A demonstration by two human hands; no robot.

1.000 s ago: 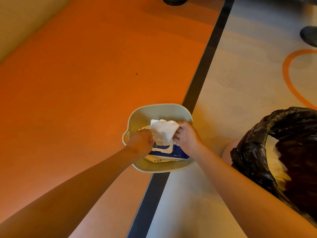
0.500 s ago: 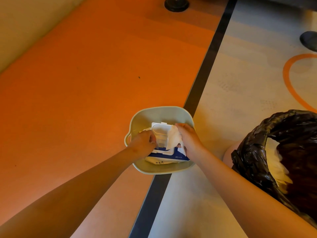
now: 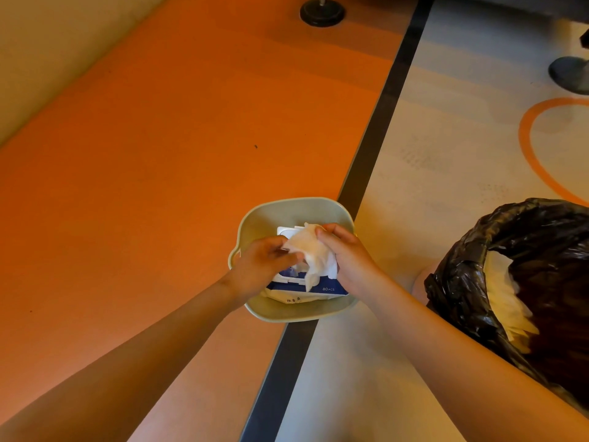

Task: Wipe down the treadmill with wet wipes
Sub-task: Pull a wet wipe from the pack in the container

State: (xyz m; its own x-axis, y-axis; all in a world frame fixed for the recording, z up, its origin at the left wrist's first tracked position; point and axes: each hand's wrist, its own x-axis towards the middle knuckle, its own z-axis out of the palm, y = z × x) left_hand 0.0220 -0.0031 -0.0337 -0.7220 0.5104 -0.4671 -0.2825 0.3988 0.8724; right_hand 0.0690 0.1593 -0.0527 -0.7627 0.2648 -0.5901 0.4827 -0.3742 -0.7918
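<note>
Fingers [image 3: 331, 231] of the right hand [image 3: 349, 261] curl round a white wet wipe [image 3: 314, 252] and bunch it. Left hand [image 3: 259, 266] pinches the same wipe at its left edge.

Wipe sits just above the wipes pack [image 3: 306, 290], its tail trailing down toward the open flip lid. Can't tell if it's fully clear of the slot.

Pack lies in a pale green plastic basin [image 3: 287, 204] on the floor. Basin straddles the dark stripe [image 3: 382, 122], with orange flooring [image 3: 159, 154] to the left and pale flooring to the right. Bin with black liner [image 3: 526, 247] is near right, crumpled white wipes [image 3: 506, 301] inside. Black round base [image 3: 322, 11] is far centre. Treadmill isn't identifiable from here.

Step, my read: drawing a fresh wipe, no wiping started with it.

Next move calls for:
- pulling the tail clear of the slot
- likely one hand holding the pack down so it doesn't lift
- flipping the lid shut
- carrying the wipe to the treadmill surface
</note>
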